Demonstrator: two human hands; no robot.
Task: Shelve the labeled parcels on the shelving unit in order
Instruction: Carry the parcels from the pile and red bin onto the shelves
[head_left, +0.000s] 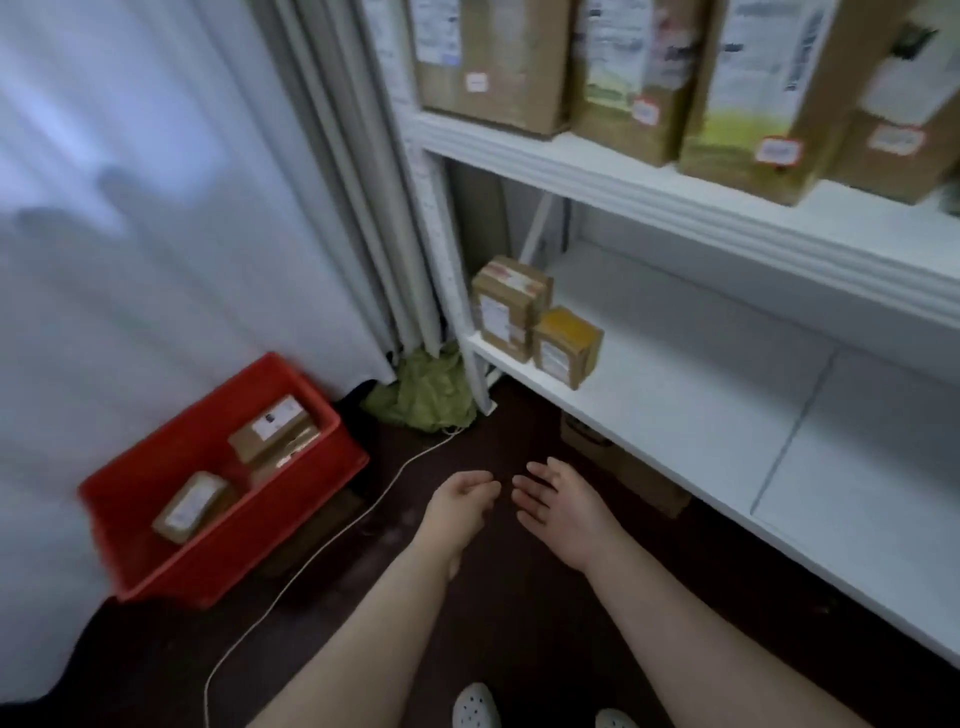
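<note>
Two white shelves of the shelving unit (649, 182) are filling the right side of my feed, and a pale curtain (156, 260) is hanging down the left. On the dark floor at lower left a red crate (244, 556) is sitting at the foot of the curtain. Four large parcels (498, 62) are standing side by side on the upper shelf, each wearing a small white tag low on its front.

Both bare forearms are reaching forward and down over the floor between the crate and the unit. The left hand (465, 499) is hanging with its fingers loosely curled and gripping nothing. The right hand (558, 499) is lying palm down just beside it, fingers relaxed and slightly spread, also carrying nothing. The fingertips of the two hands are nearly meeting.

Up and beyond the hands, a tall parcel (506, 312) and a yellow-topped parcel (566, 348) are standing against each other at the left end of the lower shelf, well apart from either hand. Off to the left of the hands, I am seeing one labeled parcel (272, 423) leaning in the crate's far corner and another parcel (189, 506) lying nearer its front.

A green cloth (426, 395) is bunching beside the unit's leg, a white cord (332, 540) is trailing across the floor, and a white shoe (475, 706) is showing at the bottom edge.
</note>
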